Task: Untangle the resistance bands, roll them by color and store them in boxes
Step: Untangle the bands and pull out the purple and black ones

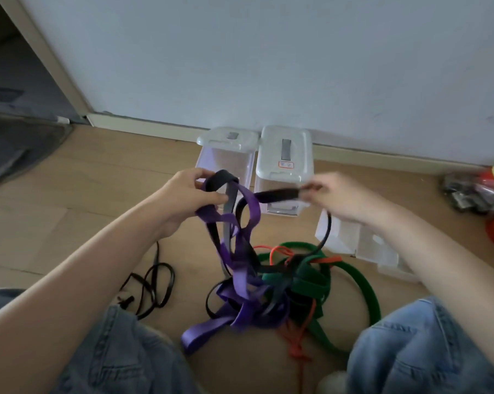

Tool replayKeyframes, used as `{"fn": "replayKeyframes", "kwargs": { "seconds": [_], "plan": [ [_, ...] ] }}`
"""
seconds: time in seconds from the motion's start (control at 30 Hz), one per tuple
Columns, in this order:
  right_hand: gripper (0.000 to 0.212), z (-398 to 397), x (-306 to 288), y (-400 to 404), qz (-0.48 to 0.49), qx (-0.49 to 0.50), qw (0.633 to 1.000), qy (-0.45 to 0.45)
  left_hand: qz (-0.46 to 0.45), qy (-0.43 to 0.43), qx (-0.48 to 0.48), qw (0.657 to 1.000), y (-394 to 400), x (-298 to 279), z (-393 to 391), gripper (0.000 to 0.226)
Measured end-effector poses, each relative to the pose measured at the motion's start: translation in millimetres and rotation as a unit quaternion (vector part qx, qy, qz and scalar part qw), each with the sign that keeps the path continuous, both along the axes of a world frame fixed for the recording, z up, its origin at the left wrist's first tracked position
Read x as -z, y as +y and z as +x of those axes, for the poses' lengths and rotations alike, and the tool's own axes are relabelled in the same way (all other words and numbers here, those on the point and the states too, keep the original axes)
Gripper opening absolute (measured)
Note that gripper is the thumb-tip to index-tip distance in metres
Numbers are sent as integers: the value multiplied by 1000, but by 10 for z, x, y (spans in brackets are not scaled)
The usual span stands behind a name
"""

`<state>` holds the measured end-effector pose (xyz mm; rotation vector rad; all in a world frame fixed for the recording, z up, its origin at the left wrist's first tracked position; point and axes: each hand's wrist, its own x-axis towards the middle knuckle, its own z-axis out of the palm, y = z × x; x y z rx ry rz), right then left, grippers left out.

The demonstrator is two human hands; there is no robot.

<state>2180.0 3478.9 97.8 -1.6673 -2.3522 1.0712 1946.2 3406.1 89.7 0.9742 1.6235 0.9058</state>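
A tangle of resistance bands lies on the wooden floor between my knees: purple bands (pixel 240 302), green bands (pixel 311 277), a thin orange band (pixel 299 342) and black bands. My left hand (pixel 188 197) grips a loop of black band (pixel 221 177) together with purple band, lifted above the heap. My right hand (pixel 334 194) pinches another stretch of black band (pixel 279 194) and holds it taut toward the right. Two lidded clear boxes (pixel 284 155) (pixel 227 143) stand by the wall behind my hands.
An open clear box (pixel 353 240) lies on the floor under my right forearm. A loose thin black band (pixel 154 282) lies left of the heap. Red and dark objects (pixel 484 194) sit at the right edge. A doorway with a grey mat (pixel 18 143) opens at the left.
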Motion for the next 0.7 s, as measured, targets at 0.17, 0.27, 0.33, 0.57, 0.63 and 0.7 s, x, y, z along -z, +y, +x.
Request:
{"fn": "replayKeyframes", "kwargs": {
  "seconds": [0.17,0.27,0.33,0.57,0.63,0.7],
  "plan": [
    [56,-119,-41,-265,-107,-76,987,96,69,-122,79,987,-47,-227,192,21],
    [25,-224,-88,-298,-92,-55,977,187,75,-105,86,988,-63,-260,230,22],
    [23,-218,-135,-251,-37,-1,981,188,88,53,80,991,-52,-213,213,14],
    [21,-59,-132,-128,1,93,969,231,83,242,76,964,81,-27,145,15],
    [26,-76,-136,-142,-46,72,958,274,78,118,29,990,101,-74,154,13],
    [35,-82,-169,-148,-95,51,949,295,80,-48,27,995,96,-164,184,12]
  ]
}}
